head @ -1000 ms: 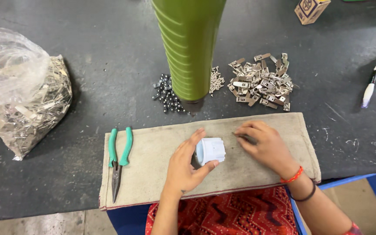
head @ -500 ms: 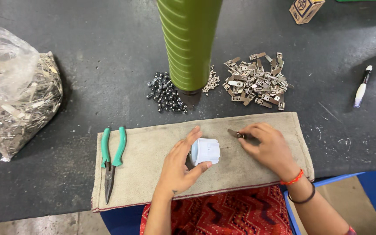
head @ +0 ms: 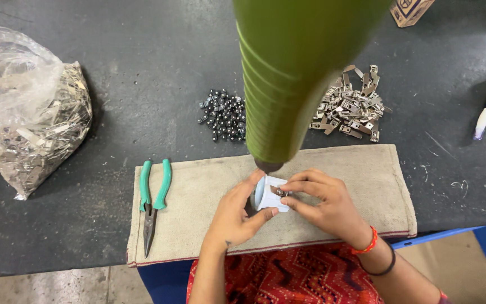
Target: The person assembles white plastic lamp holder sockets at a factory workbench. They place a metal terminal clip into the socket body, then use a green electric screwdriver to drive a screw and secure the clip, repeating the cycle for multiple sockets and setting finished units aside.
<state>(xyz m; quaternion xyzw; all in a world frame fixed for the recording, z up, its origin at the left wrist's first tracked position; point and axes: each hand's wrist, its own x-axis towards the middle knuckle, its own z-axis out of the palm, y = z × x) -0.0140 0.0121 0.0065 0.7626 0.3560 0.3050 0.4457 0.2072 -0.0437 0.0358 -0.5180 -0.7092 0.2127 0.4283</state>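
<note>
My left hand (head: 233, 217) grips a small white block (head: 269, 193) on the beige cloth mat (head: 367, 186). My right hand (head: 324, 202) pinches a small metal clip (head: 281, 192) against the top of that block. A large green ribbed cone (head: 293, 73) hangs from above, and its dark tip (head: 268, 166) sits just over the block. A pile of metal clips (head: 352, 104) lies beyond the mat on the right, and a cluster of small dark metal balls (head: 223, 115) lies beyond it in the middle.
Green-handled pliers (head: 152, 197) rest on the mat's left end. A clear plastic bag of metal parts (head: 29, 124) sits at the far left of the dark table (head: 142, 56). A white marker pen (head: 485, 112) lies at the right, a small cardboard box (head: 412, 10) at the top.
My right hand brought the metal clip from the mat over to the white block. The view has closed in and the green cone now reaches down to the block.
</note>
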